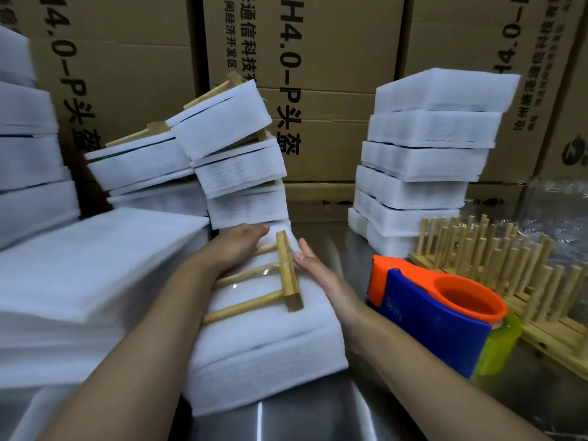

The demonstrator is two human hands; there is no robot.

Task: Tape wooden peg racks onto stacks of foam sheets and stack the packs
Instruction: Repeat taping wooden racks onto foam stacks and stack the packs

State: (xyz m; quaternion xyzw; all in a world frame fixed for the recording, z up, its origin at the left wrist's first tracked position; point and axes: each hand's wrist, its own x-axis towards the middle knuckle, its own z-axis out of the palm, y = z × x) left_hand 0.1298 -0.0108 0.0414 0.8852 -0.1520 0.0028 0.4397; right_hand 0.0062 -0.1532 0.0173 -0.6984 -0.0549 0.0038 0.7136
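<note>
A wooden peg rack point(288, 272) lies flat on top of a stack of white foam sheets point(270, 338) in the middle of the metal table, with shiny clear tape across its pegs. My left hand point(237, 246) rests flat on the foam and the pegs, fingers straight. My right hand point(313, 265) lies open against the right edge of the pack, next to the rack's bar. Finished packs stand in a leaning pile point(235, 154) behind and in a taller pile point(423, 160) at the back right.
An orange and blue tape dispenser point(436, 316) sits on the table just right of my right arm. Several bare peg racks point(496, 265) stand at the right. A large pile of loose foam sheets point(92, 268) fills the left. Cardboard boxes point(324, 58) wall the back.
</note>
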